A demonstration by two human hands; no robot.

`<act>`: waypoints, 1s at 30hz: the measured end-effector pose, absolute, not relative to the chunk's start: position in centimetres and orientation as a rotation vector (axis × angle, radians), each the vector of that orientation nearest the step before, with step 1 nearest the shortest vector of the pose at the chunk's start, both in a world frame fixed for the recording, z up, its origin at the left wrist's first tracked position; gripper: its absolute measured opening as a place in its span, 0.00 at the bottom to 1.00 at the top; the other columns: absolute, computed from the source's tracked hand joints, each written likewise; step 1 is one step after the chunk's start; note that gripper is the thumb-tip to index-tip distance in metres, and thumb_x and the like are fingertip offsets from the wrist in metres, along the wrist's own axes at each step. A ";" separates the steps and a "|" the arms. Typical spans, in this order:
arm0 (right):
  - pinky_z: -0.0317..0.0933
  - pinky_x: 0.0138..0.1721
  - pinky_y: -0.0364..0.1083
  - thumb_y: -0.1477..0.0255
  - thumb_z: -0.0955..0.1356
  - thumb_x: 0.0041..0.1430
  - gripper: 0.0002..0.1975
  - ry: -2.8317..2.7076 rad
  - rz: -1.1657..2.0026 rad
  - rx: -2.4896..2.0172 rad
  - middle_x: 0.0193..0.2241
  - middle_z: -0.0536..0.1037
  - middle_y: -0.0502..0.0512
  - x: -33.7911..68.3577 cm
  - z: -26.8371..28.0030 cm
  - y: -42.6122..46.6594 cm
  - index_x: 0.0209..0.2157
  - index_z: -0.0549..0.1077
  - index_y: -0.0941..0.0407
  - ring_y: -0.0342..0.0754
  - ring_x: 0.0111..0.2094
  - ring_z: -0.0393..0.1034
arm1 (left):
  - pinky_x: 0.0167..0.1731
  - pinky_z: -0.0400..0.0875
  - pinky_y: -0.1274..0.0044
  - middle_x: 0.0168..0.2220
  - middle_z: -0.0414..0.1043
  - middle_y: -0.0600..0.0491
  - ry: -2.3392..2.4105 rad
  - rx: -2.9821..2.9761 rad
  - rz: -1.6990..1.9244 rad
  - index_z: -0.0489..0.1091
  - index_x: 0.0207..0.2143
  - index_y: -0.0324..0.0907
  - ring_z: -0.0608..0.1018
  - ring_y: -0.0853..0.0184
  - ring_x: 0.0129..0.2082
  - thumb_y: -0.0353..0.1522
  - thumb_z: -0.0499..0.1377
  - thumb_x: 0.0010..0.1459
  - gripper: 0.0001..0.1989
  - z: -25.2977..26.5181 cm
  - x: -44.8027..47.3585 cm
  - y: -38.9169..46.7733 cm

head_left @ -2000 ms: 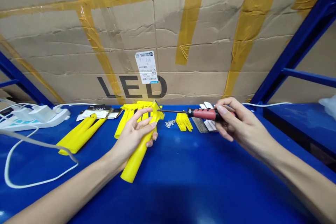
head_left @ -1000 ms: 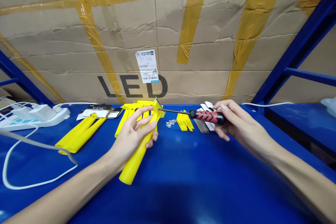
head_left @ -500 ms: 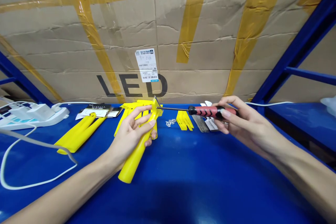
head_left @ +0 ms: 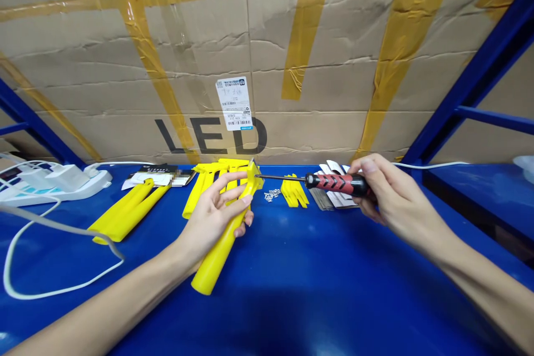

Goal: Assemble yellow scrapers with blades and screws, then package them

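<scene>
My left hand [head_left: 221, 208] is closed round a yellow scraper [head_left: 214, 258], its head tilted up and away from me. In my right hand [head_left: 386, 192] is a screwdriver [head_left: 337, 182] with a red and black handle, held level. The screwdriver's tip meets the right side of the scraper's head; the exact contact spot is too small to make out. Behind my left hand lie several more yellow scraper handles [head_left: 200, 189]. Small screws [head_left: 272, 195] form a little pile right of the scraper. Beside them are small yellow plastic pieces [head_left: 294, 192] and flat grey blades [head_left: 321, 200].
White paper-like pieces [head_left: 344, 200] lie next to the blades. At left are two yellow handles [head_left: 129, 211], printed packets [head_left: 156, 175], and a white power strip [head_left: 89, 186] with a looping cable [head_left: 62, 292]. A taped cardboard box [head_left: 200, 89] stands behind the blue table [head_left: 300, 289].
Both hands have shifted slightly right with the scraper and screwdriver. My right fingers have changed their grip toward the back of the handle, and the screwdriver handle has turned.
</scene>
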State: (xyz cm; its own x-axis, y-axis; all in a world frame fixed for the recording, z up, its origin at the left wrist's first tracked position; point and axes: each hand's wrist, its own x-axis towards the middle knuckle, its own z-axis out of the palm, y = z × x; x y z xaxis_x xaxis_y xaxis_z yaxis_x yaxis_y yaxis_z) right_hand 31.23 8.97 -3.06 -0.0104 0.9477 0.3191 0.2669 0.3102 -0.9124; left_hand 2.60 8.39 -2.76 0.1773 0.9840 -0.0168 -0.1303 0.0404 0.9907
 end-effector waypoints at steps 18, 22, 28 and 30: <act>0.55 0.23 0.40 0.61 0.73 0.59 0.15 -1.391 1.097 -0.919 0.21 0.67 0.44 30.7 -2.8 8.6 0.39 0.65 0.50 0.40 0.20 0.62 | 0.18 0.64 0.83 0.31 0.68 0.56 1.003 1.185 1.143 0.64 0.49 0.46 0.73 0.71 0.24 0.33 0.68 0.55 0.22 -2.8 2.5 8.1; 0.45 0.15 0.41 0.51 0.65 0.65 0.17 -1.350 0.863 -1.209 0.18 0.68 0.44 30.7 -2.8 8.8 0.36 0.59 0.50 0.38 0.12 0.54 | 0.17 0.64 0.83 0.31 0.68 0.56 0.985 1.193 1.089 0.63 0.49 0.45 0.73 0.72 0.23 0.35 0.68 0.55 0.22 -3.3 2.9 7.8; 0.72 0.34 0.48 0.60 0.74 0.57 0.19 -1.416 1.085 -0.959 0.40 0.76 0.55 31.6 -2.4 8.8 0.48 0.72 0.50 0.48 0.32 0.74 | 0.17 0.64 0.83 0.35 0.68 0.55 1.006 1.181 1.098 0.63 0.48 0.46 0.73 0.73 0.24 0.34 0.67 0.56 0.21 -3.3 3.1 7.8; 0.66 0.24 0.44 0.57 0.71 0.61 0.16 -1.475 0.960 -1.038 0.29 0.75 0.53 31.6 -2.4 8.7 0.44 0.74 0.53 0.42 0.22 0.68 | 0.17 0.64 0.83 0.35 0.69 0.55 1.003 1.187 1.094 0.62 0.48 0.45 0.73 0.73 0.23 0.34 0.67 0.56 0.21 -3.1 3.1 7.7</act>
State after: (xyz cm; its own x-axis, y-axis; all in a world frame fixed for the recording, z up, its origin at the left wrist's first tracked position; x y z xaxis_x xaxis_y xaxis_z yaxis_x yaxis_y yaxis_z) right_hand 31.59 8.75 -2.39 -0.0793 0.9519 0.2958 0.1150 0.3035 -0.9459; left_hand 3.12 7.70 -3.13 0.1925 0.9810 -0.0234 -0.1086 0.0450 0.9931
